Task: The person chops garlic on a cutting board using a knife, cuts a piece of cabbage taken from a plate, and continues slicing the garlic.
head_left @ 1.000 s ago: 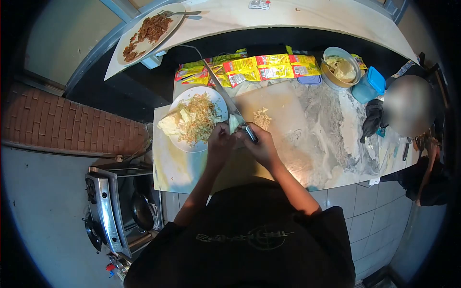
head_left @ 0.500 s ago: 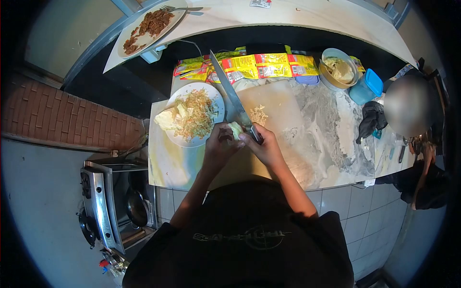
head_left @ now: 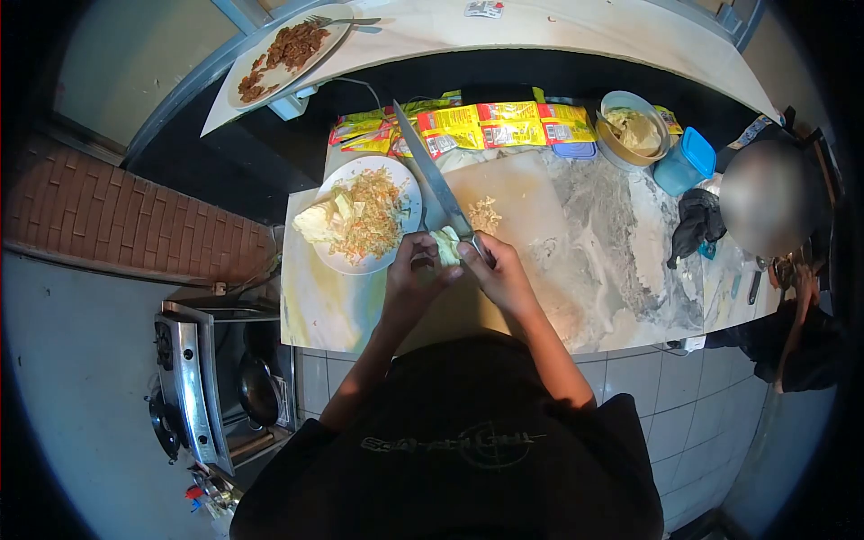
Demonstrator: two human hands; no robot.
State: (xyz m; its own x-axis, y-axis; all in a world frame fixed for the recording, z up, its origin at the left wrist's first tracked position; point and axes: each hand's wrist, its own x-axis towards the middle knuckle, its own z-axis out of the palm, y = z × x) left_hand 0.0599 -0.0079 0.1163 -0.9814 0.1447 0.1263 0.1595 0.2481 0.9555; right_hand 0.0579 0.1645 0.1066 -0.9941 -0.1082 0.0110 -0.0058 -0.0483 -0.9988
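Note:
A pale green piece of cabbage sits between my two hands, above the near edge of the cutting board. My left hand curls its fingers round the left side of the piece. In my right hand is the handle of a large kitchen knife, its blade pointing away and to the left; the right thumb lies against the cabbage. Small chopped pale bits lie on the board. Left of the board, a white plate carries shredded vegetables and a larger cabbage chunk.
Yellow-red sachets line the back, beside a bowl of pale food and a blue container. A plate of brown food rests on the upper shelf. Another person's hand shows at right; a stove stands lower left.
The cabbage piece has turned and shows more of its pale side between my hands. My right hand and the knife have shifted slightly.

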